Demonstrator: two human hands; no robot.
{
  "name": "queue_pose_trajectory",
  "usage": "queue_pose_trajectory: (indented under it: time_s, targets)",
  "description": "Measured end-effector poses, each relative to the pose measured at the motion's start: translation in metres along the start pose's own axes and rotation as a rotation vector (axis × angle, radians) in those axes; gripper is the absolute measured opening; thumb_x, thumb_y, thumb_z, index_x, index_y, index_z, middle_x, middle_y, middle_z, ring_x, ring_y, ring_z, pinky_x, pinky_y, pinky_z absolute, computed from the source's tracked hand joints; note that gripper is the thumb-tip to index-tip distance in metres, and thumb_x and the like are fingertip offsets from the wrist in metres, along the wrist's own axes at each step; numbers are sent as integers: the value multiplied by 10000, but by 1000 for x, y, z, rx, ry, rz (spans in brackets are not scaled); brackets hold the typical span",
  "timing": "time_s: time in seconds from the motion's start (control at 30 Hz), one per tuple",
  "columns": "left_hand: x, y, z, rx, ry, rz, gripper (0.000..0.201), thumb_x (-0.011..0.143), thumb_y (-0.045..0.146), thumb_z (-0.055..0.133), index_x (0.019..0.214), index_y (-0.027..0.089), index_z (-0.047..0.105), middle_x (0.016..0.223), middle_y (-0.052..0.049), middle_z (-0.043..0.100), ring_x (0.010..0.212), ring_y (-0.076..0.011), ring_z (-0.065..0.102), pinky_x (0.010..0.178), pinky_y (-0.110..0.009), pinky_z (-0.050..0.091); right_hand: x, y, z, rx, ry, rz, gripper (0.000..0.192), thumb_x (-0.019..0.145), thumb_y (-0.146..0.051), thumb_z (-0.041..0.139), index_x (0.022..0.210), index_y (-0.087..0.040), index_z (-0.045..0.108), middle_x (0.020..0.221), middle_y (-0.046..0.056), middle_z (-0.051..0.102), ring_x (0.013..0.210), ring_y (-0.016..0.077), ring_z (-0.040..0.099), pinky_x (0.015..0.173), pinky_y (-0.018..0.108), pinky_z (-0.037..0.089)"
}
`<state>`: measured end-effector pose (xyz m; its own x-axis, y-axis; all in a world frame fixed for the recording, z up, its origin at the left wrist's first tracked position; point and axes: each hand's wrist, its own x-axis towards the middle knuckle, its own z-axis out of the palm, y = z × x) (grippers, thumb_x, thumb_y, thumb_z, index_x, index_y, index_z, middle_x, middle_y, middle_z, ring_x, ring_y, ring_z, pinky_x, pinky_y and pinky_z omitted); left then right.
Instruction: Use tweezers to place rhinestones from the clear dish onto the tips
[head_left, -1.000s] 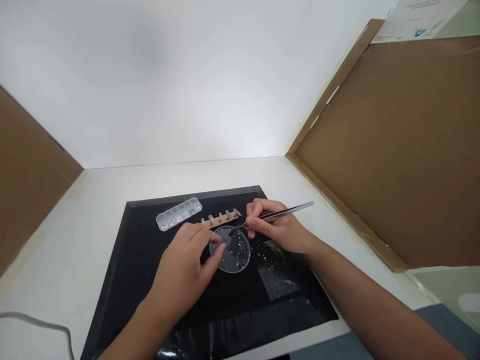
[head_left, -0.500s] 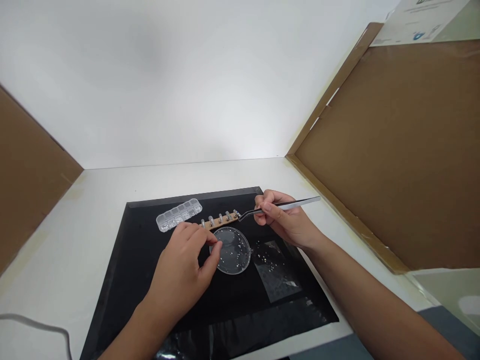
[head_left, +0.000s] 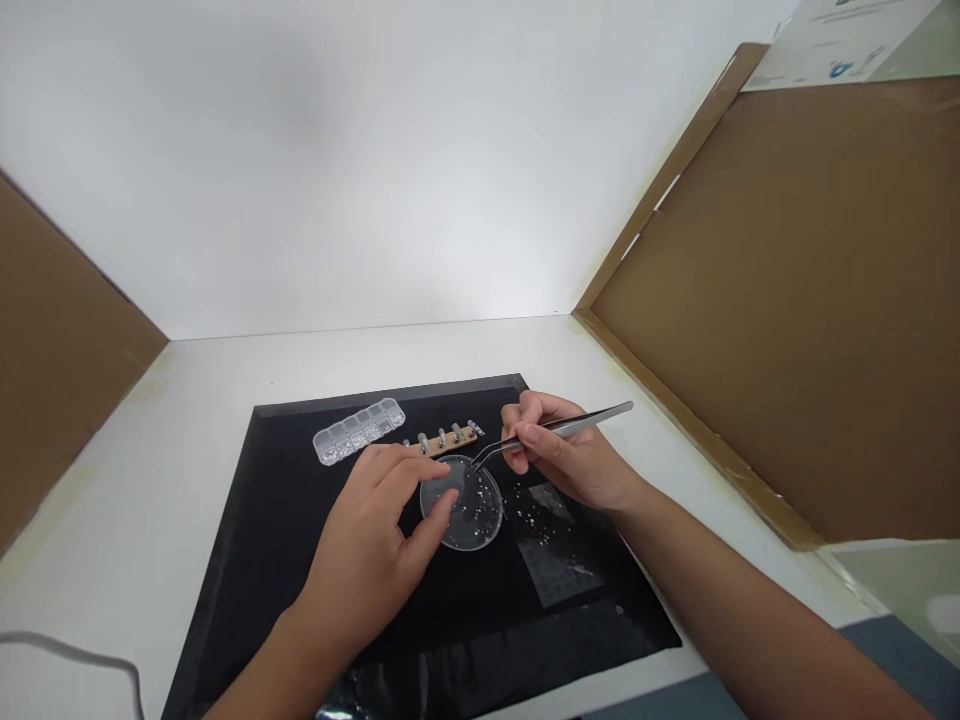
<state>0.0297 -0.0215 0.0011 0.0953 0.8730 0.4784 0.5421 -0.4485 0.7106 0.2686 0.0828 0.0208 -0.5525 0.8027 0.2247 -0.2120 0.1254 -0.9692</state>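
Tweezers pinched in right-hand fingers over dish.

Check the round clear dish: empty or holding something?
Holding something. Small shiny bits lie scattered inside the dish, steadied by the left hand; the tweezers tip points into it.

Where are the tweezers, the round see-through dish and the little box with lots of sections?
tweezers [head_left: 577, 424], head view, on the metal shaft.
round dish [head_left: 480, 515], head view, on its clear floor.
sectioned box [head_left: 358, 430], head view, on its clear lid.
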Motion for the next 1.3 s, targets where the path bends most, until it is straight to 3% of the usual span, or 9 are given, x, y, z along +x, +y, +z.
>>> queue_pose_trajectory:
  time_s: [0.17, 0.33, 0.57, 0.7, 0.77, 0.97, 1.07, 1.17, 1.3]
  targets:
    - [1, 3, 1, -56, 5, -10, 112, 1022, 308, 671, 1105, 256, 726, 1089, -64, 736, 995, -212, 688, 547, -235, 560, -3, 5, 4, 30, -53, 9, 269, 988, -349, 778, 845, -202, 603, 774, -23, 647, 591, 103, 621, 580, 252, 477]
    - [2, 5, 0, -55, 17, 13, 68, 1011, 295, 695, 1058, 254, 722, 1037, -46, 744, 983, -210, 683, 651, -281, 609, -5, 6, 9, 55, -37, 22, 271, 988, -333, 781, 835, -192, 608, 780, -25, 656, 598, 95, 646, 595, 239, 478]
    - [1, 6, -1, -26, 22, 46, 60, 1021, 300, 688, 1028, 244, 709, 1004, -48, 730, 973, -208, 649, 676, -289, 596, -4, 7, 8, 49, -57, 15, 269, 1004, -339, 761, 848, -187, 604, 794, -20, 660, 613, 91, 657, 601, 229, 497]
    - [1, 5, -2, 40, 56, 80, 60, 1037, 266, 650, 1015, 231, 694, 989, -42, 728, 982, -211, 627, 840, -367, 611, -5, 1, 3, -49, -100, -19, 177, 975, -263, 792, 910, -188, 646, 847, -12, 665, 675, 106, 702, 637, 243, 543]
    - [1, 4, -3, 93, 57, 61, 73, 1035, 230, 613, 997, 226, 676, 983, -41, 721, 990, -220, 611, 842, -380, 602, -5, -4, 0, -158, -133, -50, 138, 953, -218, 807, 947, -192, 672, 883, 6, 684, 725, 124, 717, 669, 262, 573]
    - [0, 0, -4, 263, -102, -79, 122, 981, 172, 555, 1029, 226, 653, 1028, -55, 705, 1076, -267, 589, 764, -370, 580, -2, -5, -9, -553, -273, -105, 131, 902, -221, 851, 944, -185, 732, 887, 25, 701, 784, 135, 690, 701, 261, 578]
    - [-1, 2, -4, 328, -225, -126, 132, 990, 276, 607, 1101, 229, 660, 1107, -73, 690, 1124, -290, 576, 762, -383, 591, -2, 1, -9, -622, -333, -93, 138, 924, -273, 836, 960, -182, 737, 888, 25, 707, 787, 140, 689, 715, 273, 578]
    - [-2, 4, -5, 367, -351, -165, 310, 942, 412, 712, 1200, 247, 663, 1207, -82, 661, 1162, -313, 567, 726, -388, 599, -2, 4, -8, -717, -328, -69, 158, 938, -312, 823, 950, -184, 731, 881, 22, 713, 785, 144, 677, 703, 275, 549]
    - [-1, 5, -7, 392, -437, -206, 331, 883, 399, 796, 1177, 275, 706, 1249, -68, 646, 1184, -307, 573, 783, -402, 612, -1, 2, -10, -743, -350, -81, 160, 949, -322, 814, 965, -186, 734, 892, 27, 713, 800, 151, 672, 715, 284, 542]
